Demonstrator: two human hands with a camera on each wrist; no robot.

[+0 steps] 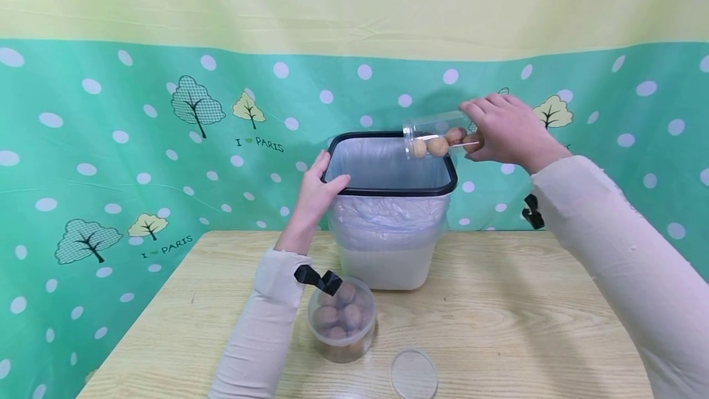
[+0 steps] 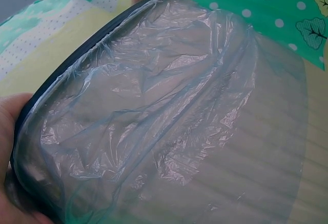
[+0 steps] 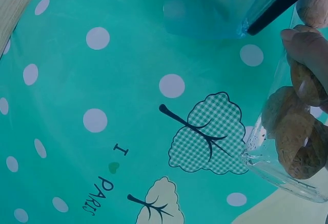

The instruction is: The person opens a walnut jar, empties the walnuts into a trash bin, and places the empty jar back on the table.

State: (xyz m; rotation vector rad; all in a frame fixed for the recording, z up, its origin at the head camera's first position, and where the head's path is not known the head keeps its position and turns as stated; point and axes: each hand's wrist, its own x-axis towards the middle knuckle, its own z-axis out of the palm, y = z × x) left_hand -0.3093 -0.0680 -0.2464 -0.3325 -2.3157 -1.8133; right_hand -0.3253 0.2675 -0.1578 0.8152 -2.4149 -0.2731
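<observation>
A white trash bin (image 1: pixel 382 263) with a black rim and a clear liner (image 2: pixel 154 106) stands at the table's far edge. My left hand (image 1: pixel 317 196) holds the bin's rim at the near left corner, thumb over the edge. Above the bin's right side, my right hand (image 1: pixel 506 125) grips a clear plastic jar (image 1: pixel 434 123) lying nearly sideways, mouth to the left. Several walnuts (image 1: pixel 437 146) lie along the jar's lower side; the right wrist view also shows walnuts (image 3: pixel 302 144) through its wall. The bin's bottom is hidden.
Near my left forearm, a round clear tub (image 1: pixel 343 350) full of walnuts stands on the wooden table (image 1: pixel 498 325). A clear round lid (image 1: pixel 414 374) lies flat at the front. A green dotted curtain (image 1: pixel 266 202) hangs close behind the bin.
</observation>
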